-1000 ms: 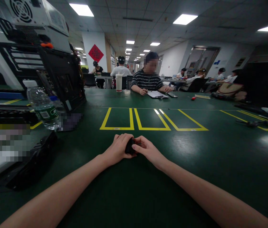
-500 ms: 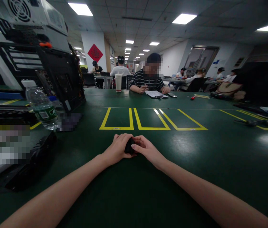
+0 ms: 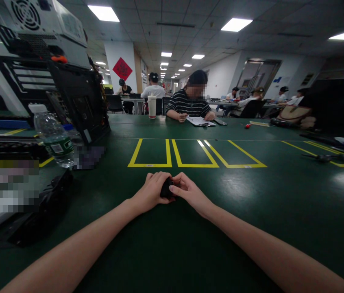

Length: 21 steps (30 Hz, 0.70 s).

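Black object (image 3: 165,189) sits between left hand (image 3: 149,190) and right hand (image 3: 190,192).

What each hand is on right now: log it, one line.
left hand: holding small black object | right hand: touching its right side | place: over green tabletop, nearer than yellow tape outlines

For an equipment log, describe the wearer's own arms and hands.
Both the left hand and right hand are ungloved. The left forearm and right forearm are bare, tapering toward the wrists, with no sleeve in view. I see no watch, bracelet, cable or marking on them; some fingers are partly hidden, so rings can't be ruled out.
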Motion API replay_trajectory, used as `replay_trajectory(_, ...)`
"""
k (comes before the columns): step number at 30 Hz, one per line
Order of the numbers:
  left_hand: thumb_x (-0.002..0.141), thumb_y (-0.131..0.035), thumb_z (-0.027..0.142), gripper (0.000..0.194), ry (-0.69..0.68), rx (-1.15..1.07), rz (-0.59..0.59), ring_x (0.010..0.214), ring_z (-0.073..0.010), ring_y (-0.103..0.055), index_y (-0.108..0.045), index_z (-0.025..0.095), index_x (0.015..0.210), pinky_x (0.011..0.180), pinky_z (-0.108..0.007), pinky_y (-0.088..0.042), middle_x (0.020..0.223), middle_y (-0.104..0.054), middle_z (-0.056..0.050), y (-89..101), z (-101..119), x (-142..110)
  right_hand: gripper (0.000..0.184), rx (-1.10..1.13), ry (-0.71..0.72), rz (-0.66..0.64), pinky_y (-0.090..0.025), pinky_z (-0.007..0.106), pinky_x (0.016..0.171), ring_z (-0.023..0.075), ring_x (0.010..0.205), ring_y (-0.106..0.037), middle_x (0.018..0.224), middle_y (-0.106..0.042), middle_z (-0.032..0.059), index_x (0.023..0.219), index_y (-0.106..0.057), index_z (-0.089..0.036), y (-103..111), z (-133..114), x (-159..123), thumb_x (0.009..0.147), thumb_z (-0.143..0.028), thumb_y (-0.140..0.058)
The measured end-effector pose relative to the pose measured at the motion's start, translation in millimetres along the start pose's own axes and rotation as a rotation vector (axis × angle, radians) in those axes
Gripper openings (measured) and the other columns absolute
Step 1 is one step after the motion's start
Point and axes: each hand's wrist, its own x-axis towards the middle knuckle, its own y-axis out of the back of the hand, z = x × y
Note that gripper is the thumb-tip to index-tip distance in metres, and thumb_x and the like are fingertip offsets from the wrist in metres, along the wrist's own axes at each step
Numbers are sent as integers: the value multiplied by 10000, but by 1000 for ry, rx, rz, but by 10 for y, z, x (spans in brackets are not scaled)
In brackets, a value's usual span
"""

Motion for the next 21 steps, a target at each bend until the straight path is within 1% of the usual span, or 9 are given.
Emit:
replay_trajectory(6, 674, -635, 285, 497, 13, -20, -18, 985, -228, -448, -370, 191, 1084, 810, -351, -326, 1069, -477, -61, 30, 17, -13, 315, -16, -64, 7, -418, 368, 803, 179, 943, -497, 1008, -507, 29, 981, -468, -221, 15, -23, 7, 709, -351, -559)
replay_trajectory(10, 658, -646, 281, 511, 15, -27, 7, 960, -223, -460, -370, 202, 1080, 797, -345, -327, 1050, -485, -46, -24, -33, -7, 279, 4, -57, -35, -415, 373, 815, 178, 948, -499, 1005, -503, 26, 935, -476, -211, 24, -60, -4, 701, -325, -574)
replay_trajectory(13, 606, -683, 254, 539, 19, -2, 45, 920, -223, -475, -381, 202, 1049, 773, -340, -321, 1000, -505, -35, -83, -78, 8, 321, 38, -32, -67, -416, 368, 816, 174, 950, -498, 984, -503, 10, 917, -456, -224, 28, -68, -14, 650, -265, -631)
replay_trajectory(15, 594, -689, 241, 544, 15, 5, 57, 910, -223, -478, -381, 203, 1041, 768, -338, -316, 988, -508, -34, -100, -89, 14, 341, 48, -30, -75, -421, 366, 810, 172, 945, -500, 965, -506, 4, 921, -445, -233, 27, -71, -23, 642, -243, -640)
replay_trajectory(19, 644, -654, 283, 511, 2, -13, 26, 936, -224, -469, -373, 204, 1062, 774, -339, -321, 1022, -494, -46, -62, -59, 5, 233, 36, -19, -47, -422, 356, 808, 164, 928, -506, 958, -509, 4, 900, -454, -230, 17, -75, -32, 708, -292, -572)
replay_trajectory(21, 656, -646, 291, 504, 2, -14, 12, 943, -224, -466, -373, 200, 1069, 780, -343, -324, 1032, -489, -51, -31, -35, -3, 209, 33, -12, -26, -423, 351, 806, 161, 922, -507, 963, -511, 5, 895, -463, -226, 8, -64, -24, 725, -311, -548)
